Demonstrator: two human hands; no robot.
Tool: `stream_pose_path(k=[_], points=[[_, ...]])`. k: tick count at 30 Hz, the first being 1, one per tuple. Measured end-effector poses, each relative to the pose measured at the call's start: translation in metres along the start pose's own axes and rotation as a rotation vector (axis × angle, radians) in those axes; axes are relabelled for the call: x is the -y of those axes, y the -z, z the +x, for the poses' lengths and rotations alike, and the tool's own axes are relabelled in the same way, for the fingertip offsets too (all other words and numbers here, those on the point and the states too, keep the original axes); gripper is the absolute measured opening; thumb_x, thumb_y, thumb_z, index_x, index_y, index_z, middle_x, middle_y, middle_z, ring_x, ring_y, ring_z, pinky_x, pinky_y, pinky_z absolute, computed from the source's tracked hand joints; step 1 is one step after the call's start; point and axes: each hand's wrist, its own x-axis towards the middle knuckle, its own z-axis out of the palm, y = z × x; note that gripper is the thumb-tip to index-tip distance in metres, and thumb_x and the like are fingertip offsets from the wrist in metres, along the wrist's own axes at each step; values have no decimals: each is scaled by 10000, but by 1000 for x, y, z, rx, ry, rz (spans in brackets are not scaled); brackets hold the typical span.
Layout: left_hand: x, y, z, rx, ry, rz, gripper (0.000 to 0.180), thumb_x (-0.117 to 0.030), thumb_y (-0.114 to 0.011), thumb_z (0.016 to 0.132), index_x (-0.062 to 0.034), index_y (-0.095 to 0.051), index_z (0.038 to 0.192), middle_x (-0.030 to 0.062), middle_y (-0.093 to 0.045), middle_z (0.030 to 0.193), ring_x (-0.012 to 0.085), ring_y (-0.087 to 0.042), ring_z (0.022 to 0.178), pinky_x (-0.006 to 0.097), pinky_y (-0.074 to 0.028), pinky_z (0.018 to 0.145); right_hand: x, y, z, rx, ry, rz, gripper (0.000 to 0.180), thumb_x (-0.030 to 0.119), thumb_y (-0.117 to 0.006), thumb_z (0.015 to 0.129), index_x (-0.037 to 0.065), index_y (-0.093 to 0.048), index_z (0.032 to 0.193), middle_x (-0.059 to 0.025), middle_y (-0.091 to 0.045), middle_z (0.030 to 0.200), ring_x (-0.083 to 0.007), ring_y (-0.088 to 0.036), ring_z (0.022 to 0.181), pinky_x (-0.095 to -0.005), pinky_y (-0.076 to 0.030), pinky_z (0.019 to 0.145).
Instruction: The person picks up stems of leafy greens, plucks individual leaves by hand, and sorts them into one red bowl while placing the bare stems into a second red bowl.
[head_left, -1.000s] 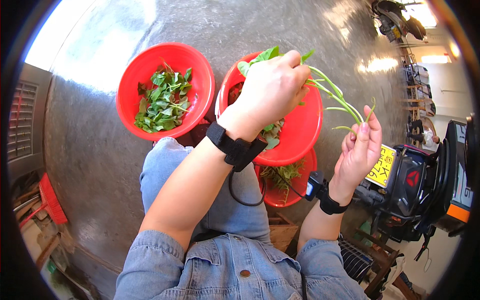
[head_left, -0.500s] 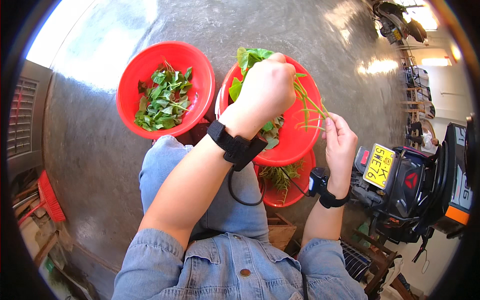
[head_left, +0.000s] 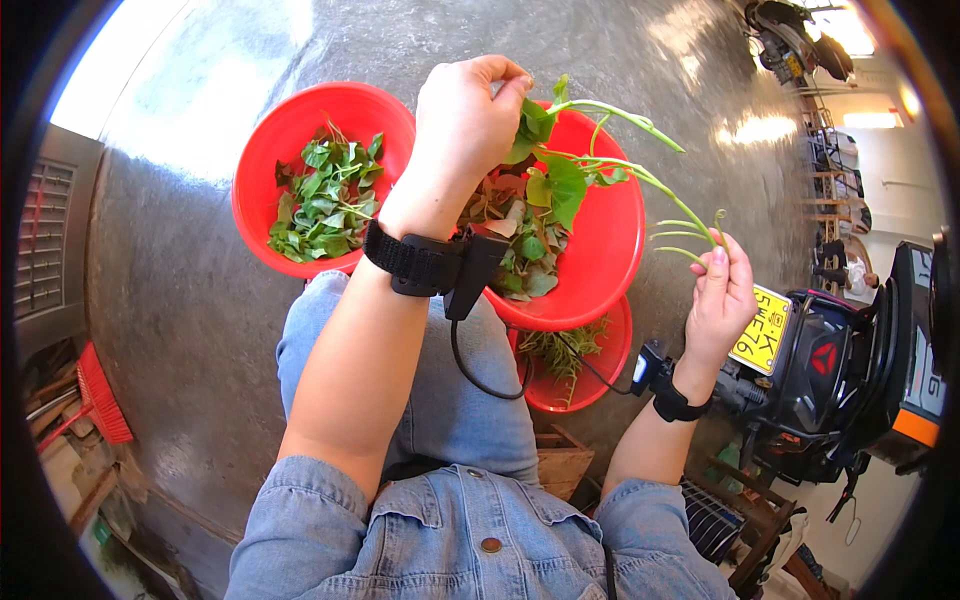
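Observation:
A green leafy vine [head_left: 640, 172] stretches between my hands over a red basin [head_left: 612, 235]. My left hand [head_left: 465, 118] pinches its leafy end, with thumb and forefinger closed at the basin's far left edge. Off the basin's right side, my right hand [head_left: 722, 290] grips the vine's stem end between thumb and fingers. Heart-shaped leaves hang from the vine. Below it, loose leaves [head_left: 530, 265] lie in the basin, partly covered by my left wrist. To the left, a second red basin [head_left: 262, 160] holds a heap of green leaves [head_left: 325, 205].
A third red basin [head_left: 615, 345] with thin stems [head_left: 570, 360] sits lower, partly under the middle one. At right a parked motorbike [head_left: 830, 350] stands close to my right forearm. A red broom [head_left: 100, 395] leans at the left. A wooden stool [head_left: 562, 462] is beside my leg.
My left hand has moved left, still pinching the leafy end. My right hand has shifted right and slightly down with the stems. The vine is now spread wider between them.

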Motion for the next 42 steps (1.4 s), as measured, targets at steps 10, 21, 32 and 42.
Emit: stream_pose_path(k=[10, 21, 32, 42], points=[[-23, -10, -10, 371, -85, -377, 173, -155, -508, 933, 1, -572, 893, -7, -559, 774, 69, -511, 770, 214, -426, 719, 9, -3, 3, 146, 166, -58, 169, 10, -522, 877, -61, -612, 1002, -64, -597, 761, -109, -572, 696, -225, -465, 661], [-29, -25, -20, 284, -5, -1161, 141, -191, -462, 963, -66, -525, 947, 10, -549, 790, 78, -527, 758, 219, -441, 705, 2, -54, 3, 224, 168, -85, 174, 57, -574, 865, -33, -636, 1000, -53, -506, 673, -86, -461, 601, -222, -377, 549], [-28, -23, -23, 205, 217, -797, 166, -171, -538, 910, -16, -593, 885, -14, -541, 693, 58, -497, 585, 230, -428, 531, -16, -63, -10, 122, -301, 215, 220, 130, -553, 904, -18, -648, 1036, 2, -602, 814, -39, -484, 683, -185, -410, 631], [-10, -24, -21, 262, 91, 62, 194, -160, -650, 770, 6, -660, 870, 140, -640, 726, 258, -633, 694, 325, -496, 676, -12, 35, 10, -104, -127, 376, 235, 109, -497, 920, -59, -609, 1039, -27, -558, 727, -63, -453, 642, -206, -421, 621]])
